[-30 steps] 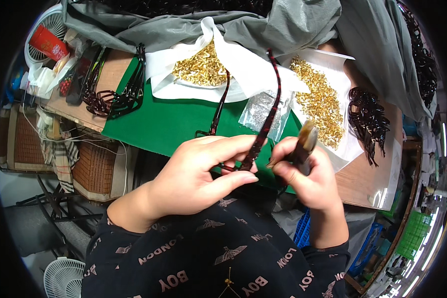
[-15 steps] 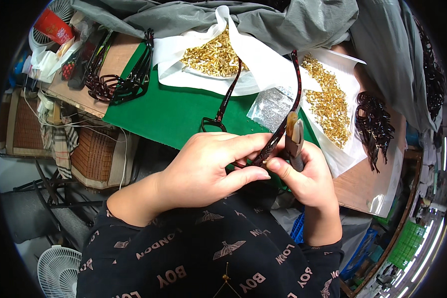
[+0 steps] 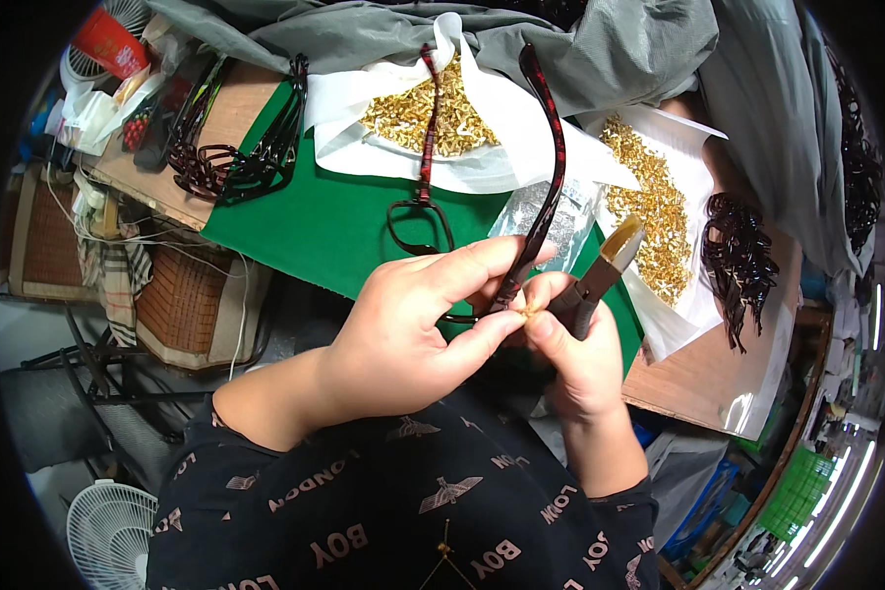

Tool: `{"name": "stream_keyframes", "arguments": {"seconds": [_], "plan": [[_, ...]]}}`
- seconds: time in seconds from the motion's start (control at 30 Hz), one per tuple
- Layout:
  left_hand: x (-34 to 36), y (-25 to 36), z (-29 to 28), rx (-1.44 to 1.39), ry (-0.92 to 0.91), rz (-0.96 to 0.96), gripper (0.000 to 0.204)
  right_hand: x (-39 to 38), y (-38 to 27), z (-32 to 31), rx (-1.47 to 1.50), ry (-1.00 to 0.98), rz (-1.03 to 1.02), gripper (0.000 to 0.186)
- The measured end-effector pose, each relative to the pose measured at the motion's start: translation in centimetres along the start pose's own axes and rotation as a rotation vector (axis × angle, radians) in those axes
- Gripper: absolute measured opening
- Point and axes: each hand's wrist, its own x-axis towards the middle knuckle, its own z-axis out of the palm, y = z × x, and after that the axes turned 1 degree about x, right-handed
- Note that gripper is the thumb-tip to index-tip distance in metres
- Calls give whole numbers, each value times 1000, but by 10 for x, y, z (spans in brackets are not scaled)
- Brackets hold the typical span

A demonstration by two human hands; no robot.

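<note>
Dark red-and-black eyeglasses [image 3: 558,162] are held with both temples pointing away from me. My left hand [image 3: 393,324] is closed round one end of the frame, beside the hinge of the right temple. The left rim shows past its knuckles; the other rim is largely covered by fingers. My right hand [image 3: 587,369] has pliers [image 3: 603,272] tucked in it, jaws sticking out up and to the right. Its thumb and forefinger pinch a tiny gold-coloured piece [image 3: 530,312] against the left thumb tip, next to the hinge.
Two heaps of small gold-coloured parts [image 3: 447,123] lie on white sheets beyond my hands. A clear bag [image 3: 575,211] rests on the green mat [image 3: 315,231]. Bundled glasses frames [image 3: 251,167] lie at left, a dark glossy pile [image 3: 737,256] at right. Grey cloth [image 3: 580,49] drapes the far side.
The eyeglasses have swung so their temples lean further left. The pliers have tipped to the right, away from the frame. My right fingertips have come in to meet the left thumb at the gold-coloured piece.
</note>
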Motion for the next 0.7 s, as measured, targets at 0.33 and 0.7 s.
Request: {"name": "stream_keyframes", "arguments": {"seconds": [0.33,0.7], "plan": [[-1,-3,-2,326,-117,-13,54,6,-21,5,-864,-63,-431,14],[-4,-6,-2,272,-190,78,57,11,-20,6,-641,-5,-270,30]]}}
